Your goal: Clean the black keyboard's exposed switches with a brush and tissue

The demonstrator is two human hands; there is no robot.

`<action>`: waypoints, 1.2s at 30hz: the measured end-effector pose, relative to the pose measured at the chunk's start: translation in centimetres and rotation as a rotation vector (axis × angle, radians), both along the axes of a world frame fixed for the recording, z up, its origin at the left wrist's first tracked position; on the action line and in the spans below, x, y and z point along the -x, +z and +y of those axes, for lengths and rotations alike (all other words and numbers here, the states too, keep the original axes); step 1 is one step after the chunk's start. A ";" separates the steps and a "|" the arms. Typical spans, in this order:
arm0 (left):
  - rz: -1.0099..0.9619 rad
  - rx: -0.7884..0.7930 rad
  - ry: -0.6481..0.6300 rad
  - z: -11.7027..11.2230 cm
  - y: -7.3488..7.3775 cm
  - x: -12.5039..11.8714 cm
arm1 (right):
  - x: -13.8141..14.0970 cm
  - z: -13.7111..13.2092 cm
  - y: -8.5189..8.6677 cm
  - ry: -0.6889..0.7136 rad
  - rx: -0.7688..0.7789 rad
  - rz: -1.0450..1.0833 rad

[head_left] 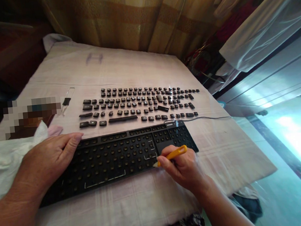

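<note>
A black keyboard (112, 155) with its keycaps off lies at a slant on the cloth-covered table. My left hand (51, 158) is closed over its left end and steadies it, with the thumb along the far edge and the other fingers partly hidden. Pinched in my right hand (182, 166) is a small brush (177, 153) with an orange handle and pale bristles. The bristle end touches the keyboard's near edge, right of the long space-bar outline. Behind the keyboard, loose black keycaps (123, 119) are laid out in rows.
A wire keycap puller (66, 100) with a black grip lies at the left. Beside my left wrist is a crumpled white cloth (1, 163). The keyboard's cable (209, 117) runs off to the right. A patterned curtain (131, 19) hangs behind the table (222, 145).
</note>
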State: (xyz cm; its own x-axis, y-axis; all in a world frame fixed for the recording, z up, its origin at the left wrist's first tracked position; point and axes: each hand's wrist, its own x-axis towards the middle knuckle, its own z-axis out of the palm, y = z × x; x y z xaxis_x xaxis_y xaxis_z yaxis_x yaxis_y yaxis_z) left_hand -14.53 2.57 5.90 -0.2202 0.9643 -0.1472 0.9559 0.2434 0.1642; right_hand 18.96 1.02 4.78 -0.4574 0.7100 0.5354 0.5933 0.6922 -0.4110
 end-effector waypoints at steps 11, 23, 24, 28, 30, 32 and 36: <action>-0.028 -0.012 0.006 0.0 0.2 -0.1 | 0.1 0.0 0.5 -0.025 0.002 0.030; 0.022 -0.006 0.008 -0.1 -0.4 0.4 | -1.1 0.5 0.6 -0.065 0.011 -0.118; 0.020 -0.001 0.008 -0.1 -0.4 0.4 | -1.1 0.5 0.5 -0.064 0.030 -0.107; 0.023 0.021 0.018 0.0 -0.2 0.1 | -0.6 0.4 0.2 -0.069 0.139 0.009; 0.026 0.028 0.030 -0.1 -0.1 -0.1 | -0.5 0.4 0.2 -0.101 0.173 0.062; 0.020 0.031 0.036 -0.1 0.0 -0.1 | -0.6 0.4 0.2 -0.131 0.208 0.107; 0.017 0.026 0.030 -0.1 -0.1 0.0 | -1.0 0.8 0.3 -0.163 0.260 0.165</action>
State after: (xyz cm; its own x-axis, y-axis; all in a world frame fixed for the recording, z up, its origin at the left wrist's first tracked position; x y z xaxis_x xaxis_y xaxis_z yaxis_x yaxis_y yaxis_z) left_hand -14.57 2.42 5.80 -0.2516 0.9531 -0.1682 0.9507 0.2759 0.1417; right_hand 19.99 1.86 5.06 -0.2496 0.8890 0.3839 0.5980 0.4533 -0.6610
